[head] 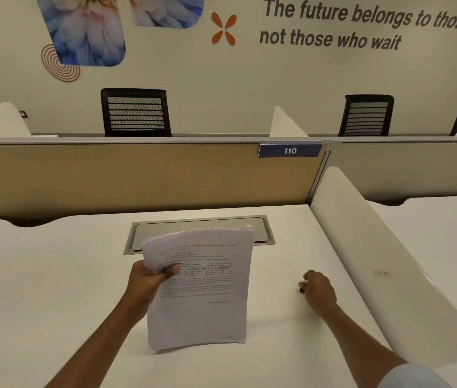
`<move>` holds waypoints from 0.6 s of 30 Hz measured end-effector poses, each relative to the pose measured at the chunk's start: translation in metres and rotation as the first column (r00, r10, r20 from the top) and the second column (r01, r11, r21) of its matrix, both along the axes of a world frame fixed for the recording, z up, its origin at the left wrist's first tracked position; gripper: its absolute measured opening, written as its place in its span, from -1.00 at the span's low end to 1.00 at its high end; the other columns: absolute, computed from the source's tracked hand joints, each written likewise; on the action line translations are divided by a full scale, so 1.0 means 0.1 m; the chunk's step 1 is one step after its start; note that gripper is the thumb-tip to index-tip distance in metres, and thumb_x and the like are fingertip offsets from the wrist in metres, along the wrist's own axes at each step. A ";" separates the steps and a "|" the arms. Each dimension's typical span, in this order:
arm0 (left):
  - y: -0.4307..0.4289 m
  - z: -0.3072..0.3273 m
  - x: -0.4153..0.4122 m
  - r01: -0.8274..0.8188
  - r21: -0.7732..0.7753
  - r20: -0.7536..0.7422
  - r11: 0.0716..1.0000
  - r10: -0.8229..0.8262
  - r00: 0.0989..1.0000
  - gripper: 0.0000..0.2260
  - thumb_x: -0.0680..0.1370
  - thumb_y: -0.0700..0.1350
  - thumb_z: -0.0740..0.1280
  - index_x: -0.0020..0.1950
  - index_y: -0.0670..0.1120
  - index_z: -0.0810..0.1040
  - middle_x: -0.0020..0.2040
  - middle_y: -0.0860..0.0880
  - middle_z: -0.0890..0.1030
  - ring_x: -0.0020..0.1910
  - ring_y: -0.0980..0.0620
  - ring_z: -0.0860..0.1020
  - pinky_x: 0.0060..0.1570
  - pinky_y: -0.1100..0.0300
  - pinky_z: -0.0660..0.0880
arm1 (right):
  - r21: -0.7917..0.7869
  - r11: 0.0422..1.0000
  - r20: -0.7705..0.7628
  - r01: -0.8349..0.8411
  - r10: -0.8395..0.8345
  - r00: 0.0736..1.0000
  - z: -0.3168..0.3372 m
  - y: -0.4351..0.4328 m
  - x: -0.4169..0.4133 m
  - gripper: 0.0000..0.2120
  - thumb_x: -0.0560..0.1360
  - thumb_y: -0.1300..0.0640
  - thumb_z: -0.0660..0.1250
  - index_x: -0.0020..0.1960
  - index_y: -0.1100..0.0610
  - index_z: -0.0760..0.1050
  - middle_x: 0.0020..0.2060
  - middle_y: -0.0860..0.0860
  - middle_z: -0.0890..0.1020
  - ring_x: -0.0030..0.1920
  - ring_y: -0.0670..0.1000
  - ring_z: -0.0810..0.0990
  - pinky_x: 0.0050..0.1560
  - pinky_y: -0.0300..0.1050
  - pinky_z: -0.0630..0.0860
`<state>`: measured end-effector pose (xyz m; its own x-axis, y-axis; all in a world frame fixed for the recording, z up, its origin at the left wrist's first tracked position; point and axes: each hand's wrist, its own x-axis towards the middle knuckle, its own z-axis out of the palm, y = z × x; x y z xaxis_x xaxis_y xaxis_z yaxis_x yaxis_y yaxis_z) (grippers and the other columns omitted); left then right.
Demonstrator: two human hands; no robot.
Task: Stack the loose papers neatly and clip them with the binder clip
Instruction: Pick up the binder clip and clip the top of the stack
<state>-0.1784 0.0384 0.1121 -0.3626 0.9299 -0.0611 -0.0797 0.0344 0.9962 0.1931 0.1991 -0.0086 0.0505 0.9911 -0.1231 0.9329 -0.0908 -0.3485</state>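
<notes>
- Papers [202,287]: gathered into one stack, held upright with the bottom edge resting on the white surface [53,275] near the front centre, in front of the grey cable tray [263,233].
- Stack orientation: the long axis runs roughly vertical, leaning slightly away from the camera. The printed face points toward the person; the top edge points up and toward the partition [137,175].
- Stack condition: the top corners fan out slightly, so the sheets do not appear fully squared. This is a judgement from the ragged top edge.
- Left hand [148,281]: closed on the stack's left edge above mid-height, thumb across the printed face, fingers behind the sheets.
- Right hand [318,289]: rests on the surface to the right of the stack, well apart from it, fingers curled narrow around a small dark object [302,289].
- Small dark object: probably the binder clip, but mostly hidden by the fingers. Whether it is gripped or only touched cannot be determined.
- Governing relation: the stack lies to the left of the right hand. The right hand is the nearer hand to the clip; the left hand already controls the papers.
- Next move, as judged: carry the clip leftward to the stack's top edge, with the clip mouth set across that edge.
</notes>
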 end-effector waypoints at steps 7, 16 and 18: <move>-0.05 -0.01 -0.01 -0.005 -0.009 0.011 1.000 0.005 1.000 -0.73 0.28 -0.15 0.50 -0.04 -0.11 0.68 -0.10 -0.14 0.72 -0.11 -0.16 0.69 -0.12 -0.06 0.64 | 0.041 0.999 -0.072 0.009 -0.006 0.997 0.00 -0.07 0.04 -0.84 0.41 0.36 0.28 -0.27 0.16 0.54 -0.21 0.09 0.61 -0.14 0.10 0.59 -0.18 -0.01 0.57; -0.16 0.02 -0.01 0.015 -0.001 0.027 1.000 -0.015 1.000 -0.61 0.23 -0.04 0.55 0.00 -0.14 0.67 -0.06 -0.19 0.71 -0.07 -0.22 0.68 -0.06 -0.17 0.62 | 0.097 0.990 -0.574 0.100 -0.026 0.819 0.63 -0.36 -0.35 -0.87 0.44 0.28 0.38 -0.26 0.13 0.56 -0.34 -0.01 0.63 -0.40 -0.12 0.56 -0.36 -0.26 0.38; -0.20 0.04 0.00 0.015 0.003 0.029 1.000 -0.015 0.999 -0.72 0.28 -0.11 0.53 -0.03 -0.10 0.69 -0.07 -0.18 0.71 -0.07 -0.22 0.68 -0.06 -0.16 0.62 | 0.084 0.985 -0.690 0.149 -0.051 0.722 0.92 -0.43 -0.51 -0.93 0.42 0.28 0.41 -0.11 0.17 0.59 -0.29 0.02 0.63 -0.39 -0.05 0.56 -0.40 -0.20 0.48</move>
<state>-0.1788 0.0182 0.1159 -0.3466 0.9355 -0.0689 -0.1076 0.0333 0.9936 0.1417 0.1562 0.0837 0.1009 0.9941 -0.0405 0.4241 -0.0798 -0.9021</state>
